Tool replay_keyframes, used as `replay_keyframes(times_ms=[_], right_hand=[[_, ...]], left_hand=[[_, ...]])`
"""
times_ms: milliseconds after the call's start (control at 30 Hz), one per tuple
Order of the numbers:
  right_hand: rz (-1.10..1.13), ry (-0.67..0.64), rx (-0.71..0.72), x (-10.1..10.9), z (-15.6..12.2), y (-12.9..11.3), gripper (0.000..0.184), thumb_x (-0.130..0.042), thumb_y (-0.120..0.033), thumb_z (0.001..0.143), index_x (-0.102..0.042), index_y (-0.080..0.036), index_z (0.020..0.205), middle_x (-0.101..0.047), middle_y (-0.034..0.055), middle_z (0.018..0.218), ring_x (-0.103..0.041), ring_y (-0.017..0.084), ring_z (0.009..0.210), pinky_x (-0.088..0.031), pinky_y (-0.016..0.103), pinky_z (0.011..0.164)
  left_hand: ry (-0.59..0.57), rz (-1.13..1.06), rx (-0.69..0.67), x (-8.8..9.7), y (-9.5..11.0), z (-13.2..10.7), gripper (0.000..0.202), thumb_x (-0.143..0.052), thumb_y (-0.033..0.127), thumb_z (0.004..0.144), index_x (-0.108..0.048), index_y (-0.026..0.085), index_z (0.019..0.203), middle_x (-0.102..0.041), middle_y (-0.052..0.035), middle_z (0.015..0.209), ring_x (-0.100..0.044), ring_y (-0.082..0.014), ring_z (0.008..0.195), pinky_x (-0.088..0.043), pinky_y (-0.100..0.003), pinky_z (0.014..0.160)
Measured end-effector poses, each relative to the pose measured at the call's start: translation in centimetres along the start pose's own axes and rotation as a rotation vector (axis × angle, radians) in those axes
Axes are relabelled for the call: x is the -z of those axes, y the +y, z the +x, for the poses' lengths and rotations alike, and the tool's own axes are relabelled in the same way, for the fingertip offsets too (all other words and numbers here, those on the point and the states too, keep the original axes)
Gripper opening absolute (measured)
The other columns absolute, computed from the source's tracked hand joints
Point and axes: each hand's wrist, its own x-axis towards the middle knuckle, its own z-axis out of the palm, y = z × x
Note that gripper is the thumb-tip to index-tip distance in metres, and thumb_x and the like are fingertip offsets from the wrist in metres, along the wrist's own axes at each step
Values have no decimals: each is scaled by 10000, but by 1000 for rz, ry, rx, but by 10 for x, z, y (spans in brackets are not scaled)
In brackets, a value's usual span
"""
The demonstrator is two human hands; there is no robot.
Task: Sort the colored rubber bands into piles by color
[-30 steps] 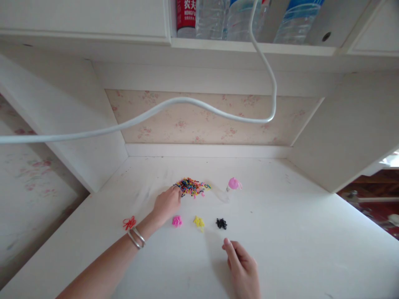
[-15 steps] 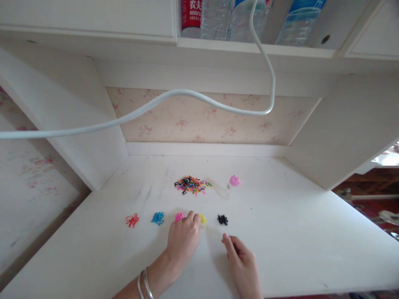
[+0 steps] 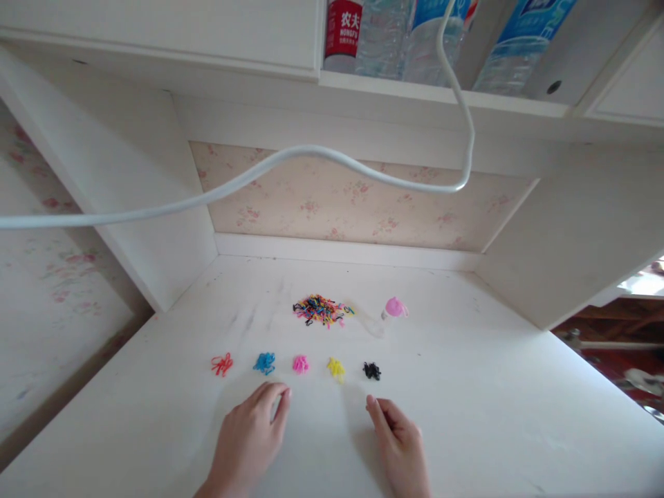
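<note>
- The red label [image 3: 342, 28] of the bottle [image 3: 337, 63] at the left end of the open upper shelf [image 3: 394, 84] bears the white characters "农夫", with "NONGFU" beneath; a smaller line under that is too fine to read.
- The blue label [image 3: 539, 21] on the right-end bottle [image 3: 498, 69] has white print, cut off and blurred, illegible.

Left hand [image 3: 249, 439] and right hand [image 3: 399, 446] flat and empty on white tabletop [image 3: 492, 387], five sorted band piles beyond, mixed heap [image 3: 321, 310] farther back, pink-capped bottle [image 3: 386, 315] beside it

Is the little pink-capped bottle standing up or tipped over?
Tipped over: the bottle lies flat on the desk, its pink cap pointing sideways.
</note>
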Motion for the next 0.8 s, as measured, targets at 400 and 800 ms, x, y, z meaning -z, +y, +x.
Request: replay_keyframes(times_ms=[400, 800], right_hand=[[-815, -80, 112, -27, 88, -95, 349, -391, -370, 898, -631, -311, 1145, -710, 67, 880, -650, 214, 793, -410, 267, 651], [-965, -133, 15, -52, 142, -77, 360, -368, -320, 917, -667, -206, 1081, -680, 144, 1014, -640, 246, 934, -449, 322, 737]], left_hand=[[158, -598, 413, 20, -64, -38, 440, -477, 407, 820, -169, 217, 569, -165, 53, 538, -230, -78, 474, -265, -189, 422], [233, -704, 430, 22, -65, -42, 431, -482, 374, 822, -168, 214, 573, -162, 45, 559, -222, -86, 500, -263, -201, 441]])
